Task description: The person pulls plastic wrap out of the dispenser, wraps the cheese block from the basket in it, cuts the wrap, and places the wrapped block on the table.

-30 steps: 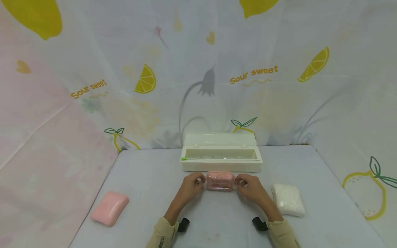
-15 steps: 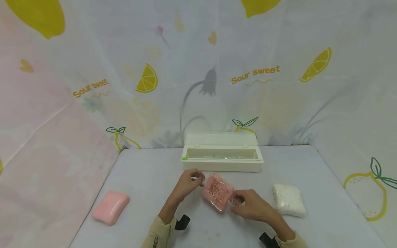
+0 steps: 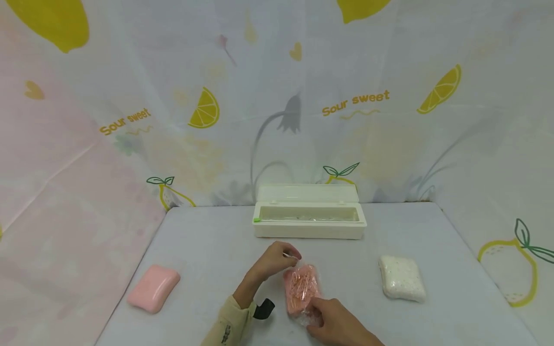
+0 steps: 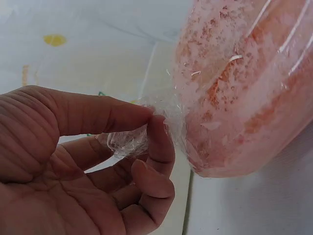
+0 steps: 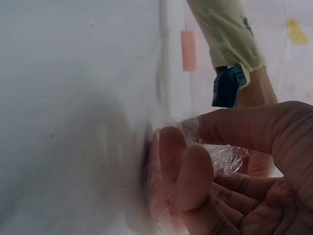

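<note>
A pink bar, soap-like and marked with reddish-brown flecks, is wrapped in clear cling film and lies lengthwise away from the person at the table's middle. My left hand is at its far end, where thumb and forefinger pinch the gathered film. At the near end my right hand pinches the other gathered tail of film between thumb and fingers. In the left wrist view, the film is drawn tight and shiny over the bar.
Behind the hands stands a white cling film dispenser box, lid up, with a green slider. An unwrapped pink bar lies at left, a white speckled bar at right. Lemon-printed cloth walls enclose the table.
The wrapped bar has turned from lying crosswise to pointing away from the person, and has come nearer. My right hand has swung toward the person with its film end; my left hand has shifted slightly right.
</note>
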`<state>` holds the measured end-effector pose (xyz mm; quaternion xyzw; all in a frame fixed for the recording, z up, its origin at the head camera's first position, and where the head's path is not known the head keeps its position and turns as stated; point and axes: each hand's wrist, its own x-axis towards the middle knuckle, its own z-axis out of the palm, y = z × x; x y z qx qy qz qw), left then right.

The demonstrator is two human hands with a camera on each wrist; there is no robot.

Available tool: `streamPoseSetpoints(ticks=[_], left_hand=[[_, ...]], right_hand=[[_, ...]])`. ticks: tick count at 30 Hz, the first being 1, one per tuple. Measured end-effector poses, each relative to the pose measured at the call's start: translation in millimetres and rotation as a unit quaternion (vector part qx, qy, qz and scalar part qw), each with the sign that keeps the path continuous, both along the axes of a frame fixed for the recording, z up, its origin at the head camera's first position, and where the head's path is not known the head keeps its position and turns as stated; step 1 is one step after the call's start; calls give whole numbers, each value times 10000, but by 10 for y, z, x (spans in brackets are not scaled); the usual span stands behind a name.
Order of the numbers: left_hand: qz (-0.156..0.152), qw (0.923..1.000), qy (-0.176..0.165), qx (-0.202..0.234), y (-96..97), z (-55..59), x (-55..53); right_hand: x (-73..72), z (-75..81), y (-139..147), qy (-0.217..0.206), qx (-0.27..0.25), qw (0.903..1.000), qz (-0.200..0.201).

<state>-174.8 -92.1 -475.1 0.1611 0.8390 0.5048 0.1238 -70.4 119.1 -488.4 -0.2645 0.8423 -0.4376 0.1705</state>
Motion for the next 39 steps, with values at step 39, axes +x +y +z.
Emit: streamPoseSetpoints(ticks=[39], left_hand=[[-1661,7975,4229,-3969,133,-214,1121]], right_hand=[[-103,-230,106,5517,1232,8155,1236]])
